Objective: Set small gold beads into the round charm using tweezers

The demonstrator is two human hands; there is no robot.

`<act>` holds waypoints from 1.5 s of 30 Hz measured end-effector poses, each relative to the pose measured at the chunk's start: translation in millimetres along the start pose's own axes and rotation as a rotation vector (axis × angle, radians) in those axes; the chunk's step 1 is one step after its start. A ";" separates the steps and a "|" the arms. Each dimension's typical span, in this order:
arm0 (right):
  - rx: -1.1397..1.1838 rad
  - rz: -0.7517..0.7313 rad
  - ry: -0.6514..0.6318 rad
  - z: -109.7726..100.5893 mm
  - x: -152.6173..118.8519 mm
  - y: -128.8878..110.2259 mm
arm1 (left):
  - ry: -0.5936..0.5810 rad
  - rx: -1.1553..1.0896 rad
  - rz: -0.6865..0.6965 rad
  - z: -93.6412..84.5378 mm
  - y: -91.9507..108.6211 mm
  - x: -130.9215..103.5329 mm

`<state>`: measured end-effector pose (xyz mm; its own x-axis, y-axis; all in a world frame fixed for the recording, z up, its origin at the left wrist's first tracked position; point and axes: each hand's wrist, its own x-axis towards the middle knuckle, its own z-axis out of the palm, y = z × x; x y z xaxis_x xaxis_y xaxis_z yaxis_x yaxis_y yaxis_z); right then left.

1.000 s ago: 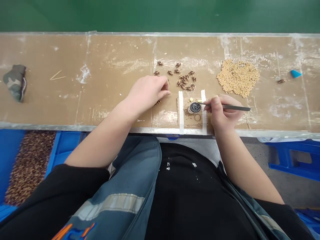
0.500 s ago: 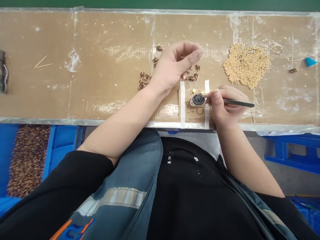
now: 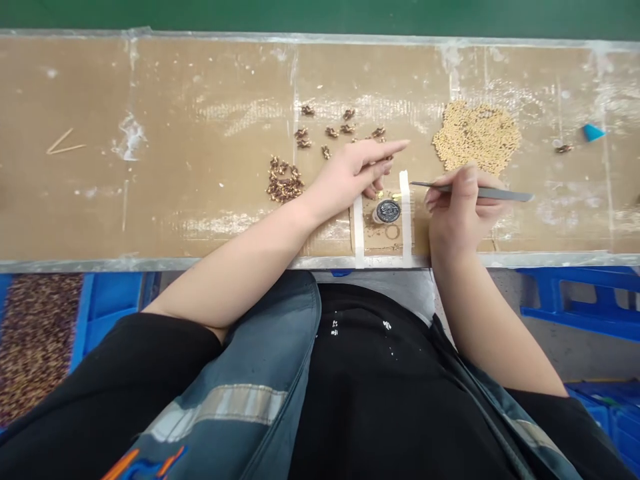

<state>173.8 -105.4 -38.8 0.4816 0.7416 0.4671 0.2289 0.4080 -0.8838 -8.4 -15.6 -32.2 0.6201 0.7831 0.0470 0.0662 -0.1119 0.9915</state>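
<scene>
Tweezers: lying in the right hand's grip, the tweezers (image 3: 503, 194) are pointing their narrow tip toward 9 o'clock; the tip is hanging at 1 to 2 o'clock from the round container, apart from it.
Right hand: closing its thumb and fingers around the tweezers, the right hand (image 3: 459, 210) is sitting near 3 o'clock of the container.
Round container: the small container (image 3: 387, 211) is standing between two white tape strips (image 3: 405, 223) and showing a dark, glossy top.
Yellow bits: small yellow bits (image 3: 397, 197) are lying just beside the container, around 11 and 1 o'clock.
Left hand: stretching its index finger toward 2 to 3 o'clock and curling the others, the left hand (image 3: 350, 170) is sitting near 11 o'clock of the container; whether it is gripping anything, I cannot tell.
Brown clusters: small brown clusters (image 3: 346, 129) are scattering beyond the left hand, about 11 o'clock; a denser brown heap (image 3: 285, 187) is lying between 9 and 10.
Beige pile: a beige pile (image 3: 475, 137) of tiny pieces is spreading toward 2 o'clock.
Blue piece: farther out, between 2 and 3, a blue piece (image 3: 593, 132) is lying near one brown cluster.
Sticks: two thin sticks (image 3: 65, 149) are forming a V well away, just past 9.
Blue bin: below the table edge, between 8 and 9, a blue bin (image 3: 109, 293) is holding brown pieces.
</scene>
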 end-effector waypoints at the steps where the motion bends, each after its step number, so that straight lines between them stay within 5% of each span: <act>1: 0.026 0.022 0.019 0.9 2.4 1.5 | -0.011 0.030 0.010 0.7 -1.1 -0.7; 14: -0.080 0.179 -0.149 -4.3 12.8 22.9 | -0.080 0.268 0.058 0.2 -1.3 -2.2; 37: -0.078 0.209 -0.156 0.1 11.1 14.7 | -0.077 0.279 0.134 1.8 -8.9 -1.6; 45: -0.111 0.245 -0.166 -1.2 10.8 16.3 | -0.077 0.260 0.030 1.9 1.5 -4.0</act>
<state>183.7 -91.4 -48.3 0.3912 0.8912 0.2294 0.2184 0.1523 -0.9639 -9.2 -20.1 -31.2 0.6814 0.7297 0.0564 0.2398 -0.2954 0.9248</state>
